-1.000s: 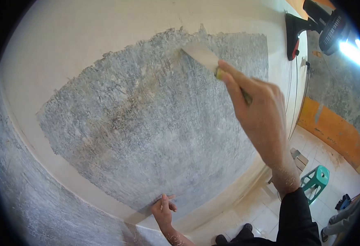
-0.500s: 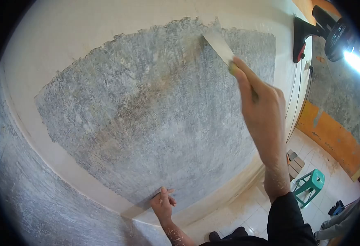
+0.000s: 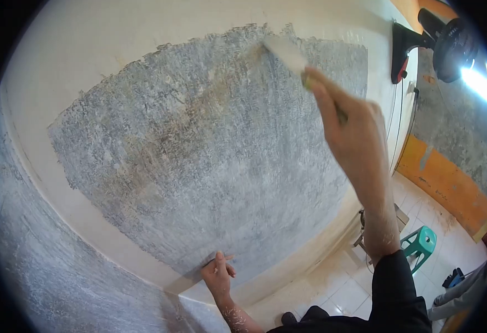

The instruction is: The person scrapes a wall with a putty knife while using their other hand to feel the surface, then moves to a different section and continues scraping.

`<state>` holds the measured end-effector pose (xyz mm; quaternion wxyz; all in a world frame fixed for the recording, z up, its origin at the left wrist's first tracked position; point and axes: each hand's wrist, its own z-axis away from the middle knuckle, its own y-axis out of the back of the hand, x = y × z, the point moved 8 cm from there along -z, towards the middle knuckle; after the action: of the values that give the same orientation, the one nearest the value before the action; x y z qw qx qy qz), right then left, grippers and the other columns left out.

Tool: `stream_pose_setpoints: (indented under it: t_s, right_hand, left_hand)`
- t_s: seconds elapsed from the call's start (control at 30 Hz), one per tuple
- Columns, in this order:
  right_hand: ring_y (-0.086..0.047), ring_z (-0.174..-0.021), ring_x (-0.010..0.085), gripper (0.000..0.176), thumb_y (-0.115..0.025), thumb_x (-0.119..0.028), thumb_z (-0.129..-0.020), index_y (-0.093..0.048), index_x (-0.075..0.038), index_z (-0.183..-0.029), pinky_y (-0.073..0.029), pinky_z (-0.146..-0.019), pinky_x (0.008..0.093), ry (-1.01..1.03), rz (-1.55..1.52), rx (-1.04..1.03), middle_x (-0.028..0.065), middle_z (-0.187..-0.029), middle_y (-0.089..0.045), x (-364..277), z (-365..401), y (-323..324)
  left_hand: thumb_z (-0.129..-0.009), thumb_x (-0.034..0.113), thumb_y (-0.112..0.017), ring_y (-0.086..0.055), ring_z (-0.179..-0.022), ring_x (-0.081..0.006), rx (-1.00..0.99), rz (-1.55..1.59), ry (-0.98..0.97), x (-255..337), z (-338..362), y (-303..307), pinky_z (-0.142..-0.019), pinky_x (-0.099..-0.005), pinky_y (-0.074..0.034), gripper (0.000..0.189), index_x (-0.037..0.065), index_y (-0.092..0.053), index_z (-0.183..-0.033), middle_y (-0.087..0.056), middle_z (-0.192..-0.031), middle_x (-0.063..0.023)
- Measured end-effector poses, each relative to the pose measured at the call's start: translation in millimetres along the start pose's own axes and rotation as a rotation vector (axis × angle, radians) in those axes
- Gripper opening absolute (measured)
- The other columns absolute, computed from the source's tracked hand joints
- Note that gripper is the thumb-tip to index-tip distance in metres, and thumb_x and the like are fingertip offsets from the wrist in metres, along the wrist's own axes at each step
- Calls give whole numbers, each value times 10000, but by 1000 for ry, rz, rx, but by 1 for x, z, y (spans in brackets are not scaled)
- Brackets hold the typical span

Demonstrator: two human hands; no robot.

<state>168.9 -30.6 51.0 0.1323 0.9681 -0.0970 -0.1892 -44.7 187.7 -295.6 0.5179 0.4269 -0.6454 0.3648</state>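
My right hand (image 3: 357, 130) is wrapped round the handle of a putty knife (image 3: 285, 54). The knife's wide metal blade, slightly blurred, lies against the wall near the top edge of a rough grey patch (image 3: 216, 150) with a brownish streak across it. Cream-coloured paint (image 3: 116, 33) surrounds the patch. Low down, my left hand (image 3: 218, 275) is beside the patch's lower edge with its fingers curled. A short, thin, pale shape shows at its fingertips; what it holds, if anything, is too small to make out. Pale flecks cling to both forearms.
A bright lamp (image 3: 479, 86) on a dark bracket is at the upper right. Below it are an orange-and-grey wall (image 3: 438, 166), a green plastic stool (image 3: 421, 241) and a wooden piece partly behind my right arm. Another person's leg (image 3: 463, 302) shows at lower right on the tiled floor (image 3: 338, 288).
My right hand and the putty knife have shifted slightly left and up along the top of the patch. My left hand stays almost in place. The view has turned a little.
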Motion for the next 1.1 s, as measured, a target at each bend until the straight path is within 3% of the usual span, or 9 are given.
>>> stream_pose_setpoints:
  t_s: [0.13,0.23,0.47,0.57,0.67,0.77,0.97,1.1]
  right_hand:
    - [-353,-405,25,347,-518,-347,-1021,-688,-112,-1213,-266,-390,250,-41,-24,66,8,-539,-576,-7,-10,14]
    - [-417,-395,63,302,-519,-275,-1024,-694,-83,-1177,-337,-415,280,28,36,7,28,-471,-501,3,1,2]
    - [-408,-371,77,284,-516,-271,-1024,-718,-108,-1139,-336,-403,288,1,44,72,28,-474,-524,1,-9,7]
    - [-402,-414,44,336,-522,-341,-1021,-679,-124,-1226,-331,-421,261,-21,29,64,23,-541,-587,10,-1,2]
    - [-396,-408,45,330,-528,-329,-1019,-679,-116,-1221,-332,-423,259,-62,7,-38,21,-532,-581,-14,-18,13]
    - [-453,-366,91,283,-534,-269,-1014,-714,-89,-1139,-321,-366,275,110,88,119,34,-481,-549,-2,2,2]
    - [-432,-376,89,301,-507,-263,-1025,-706,-68,-1141,-348,-383,297,26,14,-15,37,-477,-535,-2,-8,12]
    - [-435,-381,90,312,-501,-268,-1027,-705,-65,-1148,-363,-400,300,25,4,2,46,-478,-536,-1,-14,12]
  left_hand:
    - [-995,392,-553,-481,-410,-102,-22,4,-41,3,-4,-3,-420,-245,-391,536,-86,-718,-818,-522,-463,-40]
    - [-992,390,-558,-479,-406,-101,7,-9,-18,2,-3,-1,-418,-245,-389,535,-88,-717,-812,-519,-459,-39]
    - [-993,400,-557,-470,-404,-96,8,18,-29,-2,-2,-2,-412,-243,-382,552,-92,-710,-795,-516,-459,-32]
    - [-994,407,-555,-463,-401,-92,41,22,-39,5,-6,-10,-409,-240,-376,560,-92,-710,-792,-512,-458,-30]
    - [-995,408,-552,-459,-399,-89,44,11,-44,6,-5,-12,-406,-238,-372,563,-92,-710,-791,-510,-457,-29]
    - [-996,405,-551,-458,-397,-89,62,-5,-15,3,-3,-8,-403,-236,-369,562,-91,-712,-787,-510,-453,-29]
    - [-999,414,-540,-460,-390,-96,60,-32,-25,6,0,-8,-398,-240,-366,570,-83,-718,-783,-506,-446,-27]
    - [-1007,431,-511,-464,-389,-102,61,-28,-51,3,-4,-12,-396,-243,-368,600,-82,-720,-777,-501,-445,-25]
